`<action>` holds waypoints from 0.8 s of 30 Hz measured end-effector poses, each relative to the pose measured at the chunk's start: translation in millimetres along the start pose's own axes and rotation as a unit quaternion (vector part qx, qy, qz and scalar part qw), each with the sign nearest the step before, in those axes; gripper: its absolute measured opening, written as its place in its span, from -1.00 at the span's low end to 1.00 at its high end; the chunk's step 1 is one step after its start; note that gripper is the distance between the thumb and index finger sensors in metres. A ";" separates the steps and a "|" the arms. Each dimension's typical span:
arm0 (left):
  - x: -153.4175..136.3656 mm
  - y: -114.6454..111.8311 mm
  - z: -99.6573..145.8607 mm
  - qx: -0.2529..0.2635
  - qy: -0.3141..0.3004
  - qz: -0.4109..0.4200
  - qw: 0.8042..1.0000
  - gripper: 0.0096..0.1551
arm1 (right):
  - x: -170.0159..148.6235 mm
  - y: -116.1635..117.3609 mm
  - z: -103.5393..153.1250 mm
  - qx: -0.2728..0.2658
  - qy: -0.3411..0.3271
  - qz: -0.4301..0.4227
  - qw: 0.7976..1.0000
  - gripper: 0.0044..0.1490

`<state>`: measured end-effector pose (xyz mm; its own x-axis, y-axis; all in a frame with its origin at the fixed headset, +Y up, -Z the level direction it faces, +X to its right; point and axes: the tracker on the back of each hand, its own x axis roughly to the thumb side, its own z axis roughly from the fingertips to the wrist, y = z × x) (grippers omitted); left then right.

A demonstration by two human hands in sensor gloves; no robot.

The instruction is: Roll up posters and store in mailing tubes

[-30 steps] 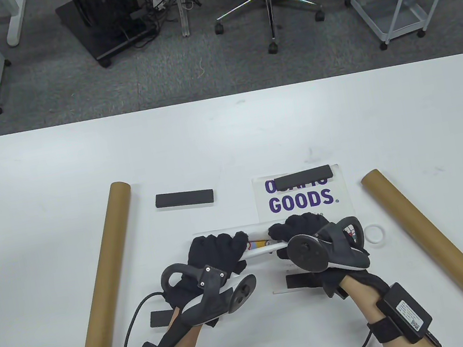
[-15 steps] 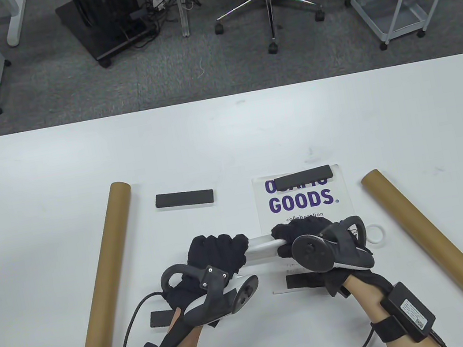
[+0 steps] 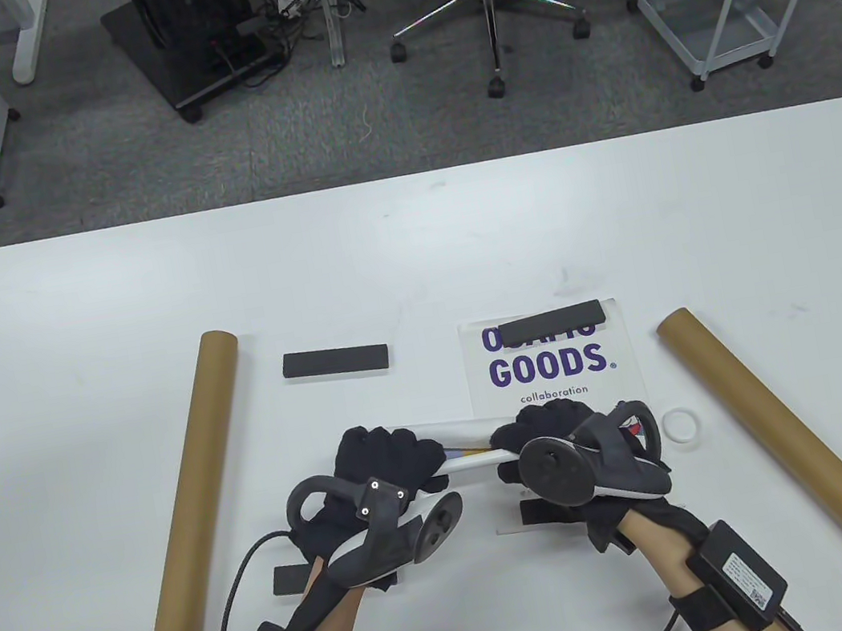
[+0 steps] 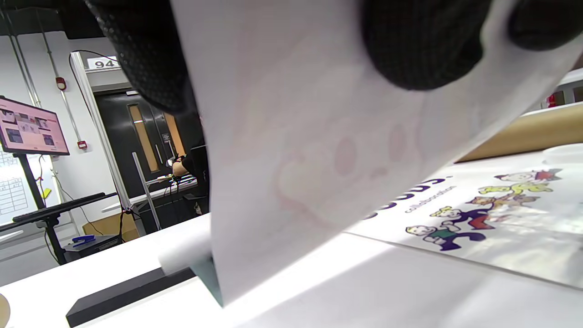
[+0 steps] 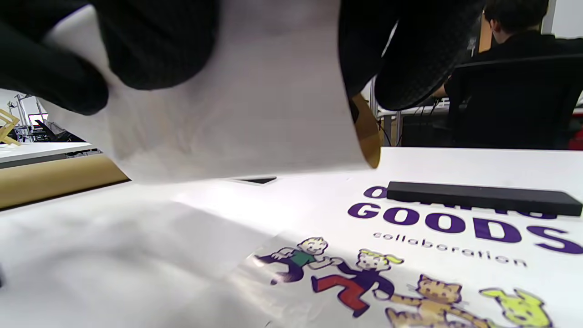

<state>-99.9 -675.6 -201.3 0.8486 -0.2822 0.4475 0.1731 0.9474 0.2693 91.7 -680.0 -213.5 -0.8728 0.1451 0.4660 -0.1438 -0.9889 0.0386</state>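
A rolled white poster [image 3: 467, 447] is held just above the table, its ends gripped by my left hand [image 3: 386, 461] and my right hand [image 3: 547, 431]. In the left wrist view the roll [image 4: 291, 136] fills the frame under my fingers [image 4: 419, 41]. In the right wrist view it [image 5: 227, 114] sits under my fingers [image 5: 155, 41]. A second poster reading "GOODS collaboration" [image 3: 553, 369] lies flat beneath, also shown in the right wrist view [image 5: 410, 246]. Two brown mailing tubes lie at the left [image 3: 195, 510] and right [image 3: 783, 431].
A black weight bar [image 3: 552, 322] lies on the flat poster's far edge, another [image 3: 335, 361] lies on the bare table, and smaller black pieces [image 3: 292, 579] sit near my wrists. A white ring cap [image 3: 682, 423] lies beside the right tube.
Both hands have turned the roll in place, and the word "collaboration" on the flat poster has come into sight. The roll's loose edge now shows colour print.
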 end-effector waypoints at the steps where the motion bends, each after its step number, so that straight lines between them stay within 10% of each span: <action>1: 0.5 -0.4 0.3 0.001 0.000 -0.001 1.000 -0.67 | -0.4 0.7 -0.1 -0.001 0.000 -0.003 1.000 -0.46; 24: -8.2 -0.4 1.9 -0.013 0.017 0.066 0.998 -0.12 | -8.5 -1.6 0.3 -0.020 0.001 -0.024 1.000 -0.23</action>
<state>-107.9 -674.0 -203.5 0.8815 -0.1500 0.4476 0.0717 0.9797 0.1872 99.4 -679.7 -217.3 -0.8657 0.1922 0.4622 -0.2037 -0.9787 0.0254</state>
